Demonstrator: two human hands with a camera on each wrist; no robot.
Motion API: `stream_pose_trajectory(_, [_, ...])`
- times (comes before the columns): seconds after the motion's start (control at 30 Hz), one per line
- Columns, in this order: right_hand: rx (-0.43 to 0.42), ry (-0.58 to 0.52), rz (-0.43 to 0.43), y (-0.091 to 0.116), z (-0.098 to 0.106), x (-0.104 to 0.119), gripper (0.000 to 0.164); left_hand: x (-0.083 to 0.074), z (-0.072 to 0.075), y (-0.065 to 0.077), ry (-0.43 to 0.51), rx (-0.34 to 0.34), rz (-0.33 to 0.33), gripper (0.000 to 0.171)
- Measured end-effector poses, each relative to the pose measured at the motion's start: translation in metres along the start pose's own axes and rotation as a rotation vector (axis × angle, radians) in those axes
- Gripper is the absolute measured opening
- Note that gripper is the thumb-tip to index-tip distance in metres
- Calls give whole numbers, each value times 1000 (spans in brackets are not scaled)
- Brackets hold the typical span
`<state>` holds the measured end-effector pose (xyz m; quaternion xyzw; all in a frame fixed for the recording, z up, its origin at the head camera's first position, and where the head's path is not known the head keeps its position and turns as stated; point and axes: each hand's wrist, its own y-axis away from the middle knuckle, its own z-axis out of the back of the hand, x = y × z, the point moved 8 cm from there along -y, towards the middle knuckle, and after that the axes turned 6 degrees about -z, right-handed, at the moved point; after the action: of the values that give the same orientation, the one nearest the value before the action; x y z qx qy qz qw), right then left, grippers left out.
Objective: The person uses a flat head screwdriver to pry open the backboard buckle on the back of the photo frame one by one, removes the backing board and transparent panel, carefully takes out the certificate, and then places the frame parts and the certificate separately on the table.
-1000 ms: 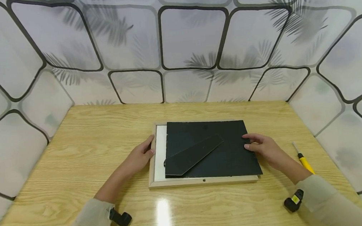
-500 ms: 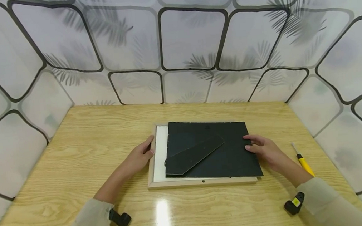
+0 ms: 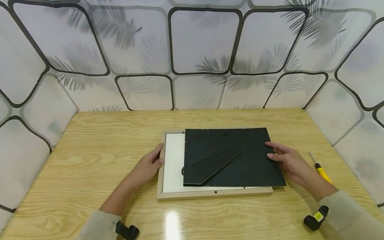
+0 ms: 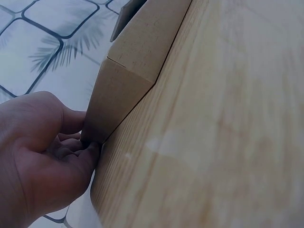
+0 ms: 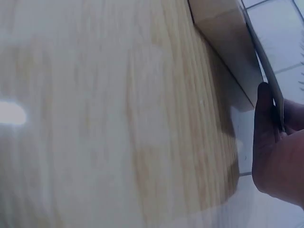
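A light wooden picture frame lies face down on the table, its white inner sheet showing along the left side. Over it sits a black backing board with a folded stand leg, shifted right so that its right edge juts past the frame. My left hand grips the frame's left side, thumb on top; in the left wrist view its fingers reach the frame's outer wall. My right hand pinches the board's right edge, and the right wrist view shows the board edge between thumb and fingers.
A yellow-handled screwdriver lies to the right of my right hand on the wooden table. Patterned panels rise behind the table and at both sides. A small black camera is strapped at each wrist.
My right hand has moved slightly to the right with the black backing board, and more of the white sheet shows at the left. My left hand and the picture frame have hardly moved.
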<state>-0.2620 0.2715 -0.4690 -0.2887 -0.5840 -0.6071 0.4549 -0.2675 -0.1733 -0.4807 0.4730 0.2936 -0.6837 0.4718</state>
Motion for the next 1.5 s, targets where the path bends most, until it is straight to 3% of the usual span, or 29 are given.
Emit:
stream_pose_trajectory(0.3, [-8, -130, 8, 8, 0, 1, 74, -1, 0, 0, -1, 0, 4, 61])
stream_pose_trajectory(0.53, [-20, -237, 21, 20, 13, 4, 73, -2, 0, 1, 20, 20, -5, 62])
stream_pose_trajectory(0.93, [-86, -662, 100, 50, 38, -4, 68, -4, -1, 2, 28, 38, -20, 62])
stream_pose_trajectory(1.13, [-232, -817, 106, 67, 47, -13, 72, -3, 2, 4, 14, 38, -18, 62])
stream_pose_trajectory(1.37, [-519, -947, 96, 87, 60, -24, 72, -2, 3, 7, -23, 37, -24, 62])
stream_pose_trajectory(1.5, [-636, -1016, 123, 96, 68, -29, 67, -3, 4, 9, -30, 41, -22, 62])
